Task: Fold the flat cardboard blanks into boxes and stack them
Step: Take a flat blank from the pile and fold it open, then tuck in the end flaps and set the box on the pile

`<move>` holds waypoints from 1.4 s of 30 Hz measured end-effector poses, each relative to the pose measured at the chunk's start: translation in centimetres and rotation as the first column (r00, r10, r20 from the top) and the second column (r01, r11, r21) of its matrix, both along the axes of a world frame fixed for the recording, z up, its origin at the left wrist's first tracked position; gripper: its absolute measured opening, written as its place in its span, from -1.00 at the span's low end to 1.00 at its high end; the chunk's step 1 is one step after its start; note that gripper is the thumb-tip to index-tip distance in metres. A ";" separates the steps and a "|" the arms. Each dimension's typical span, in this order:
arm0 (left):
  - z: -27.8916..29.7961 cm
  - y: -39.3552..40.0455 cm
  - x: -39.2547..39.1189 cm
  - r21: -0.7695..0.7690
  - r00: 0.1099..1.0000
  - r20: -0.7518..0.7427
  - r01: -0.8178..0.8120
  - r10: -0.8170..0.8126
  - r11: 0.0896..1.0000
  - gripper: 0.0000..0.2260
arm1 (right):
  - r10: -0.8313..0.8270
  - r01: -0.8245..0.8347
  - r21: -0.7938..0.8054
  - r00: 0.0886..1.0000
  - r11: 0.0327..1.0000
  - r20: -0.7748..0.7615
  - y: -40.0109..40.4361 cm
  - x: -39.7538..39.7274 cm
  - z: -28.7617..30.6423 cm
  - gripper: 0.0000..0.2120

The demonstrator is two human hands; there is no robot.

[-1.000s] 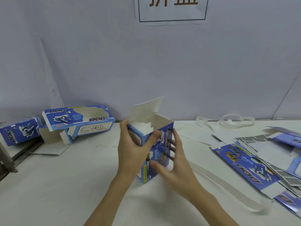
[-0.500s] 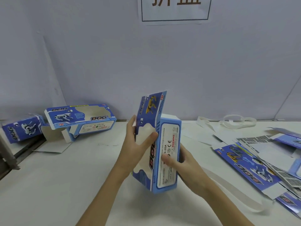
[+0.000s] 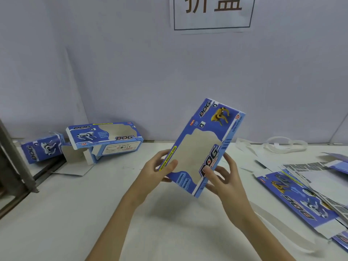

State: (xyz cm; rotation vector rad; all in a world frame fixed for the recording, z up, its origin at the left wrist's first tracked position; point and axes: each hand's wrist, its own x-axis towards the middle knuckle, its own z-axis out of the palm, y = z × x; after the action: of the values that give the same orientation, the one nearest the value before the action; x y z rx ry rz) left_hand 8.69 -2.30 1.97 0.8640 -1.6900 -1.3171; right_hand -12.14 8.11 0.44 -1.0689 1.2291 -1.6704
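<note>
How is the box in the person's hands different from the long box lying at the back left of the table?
The held box is up in the air, tilted on end, gripped by the left hand and right hand; the back box lies on its side on the table, untouched. The held box pictures a yellow dog, the back box a white one. The back box has loose open flaps at its left end. Both are blue with a "DOG" logo and a cut-out window.

Held box [image 3: 201, 147] reads "DOG", "FUNNY MOVING DOG", "TOP"; wall sign [image 3: 211, 13] reads "折盖".
</note>
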 end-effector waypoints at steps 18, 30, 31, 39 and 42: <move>-2.9 -2.5 2.0 0.822 0.439 -0.550 0.132 0.711 0.555 -0.55 | 0.350 -0.352 0.011 0.924 0.936 -0.153 -11.4 15.3 9.3 -0.24; -2.1 -2.5 2.1 0.776 0.504 -0.578 0.096 0.642 0.623 -0.66 | 0.320 -0.314 0.080 0.869 0.946 -0.376 -17.6 21.3 8.0 -0.73; -2.2 -2.7 2.1 0.766 0.507 -0.587 0.095 0.632 0.635 -0.70 | 0.302 -0.293 0.086 0.863 0.952 -0.405 -16.7 19.9 7.1 -0.78; -2.2 -2.2 0.3 0.664 0.816 -0.312 -0.179 0.487 0.726 -0.71 | 0.105 -0.067 0.082 0.713 0.994 -0.694 -7.2 6.6 2.1 -0.79; -1.9 -0.9 -1.7 0.480 0.921 -0.216 -0.189 0.324 0.857 -0.69 | 0.100 0.005 0.125 0.574 0.992 -0.813 -3.7 0.7 0.9 -0.79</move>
State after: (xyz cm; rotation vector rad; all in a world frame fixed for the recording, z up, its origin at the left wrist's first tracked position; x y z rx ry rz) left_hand 7.01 -3.17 0.03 1.0600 -1.0071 -1.5830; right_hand -11.44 4.41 1.37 -1.8979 1.8109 -0.9985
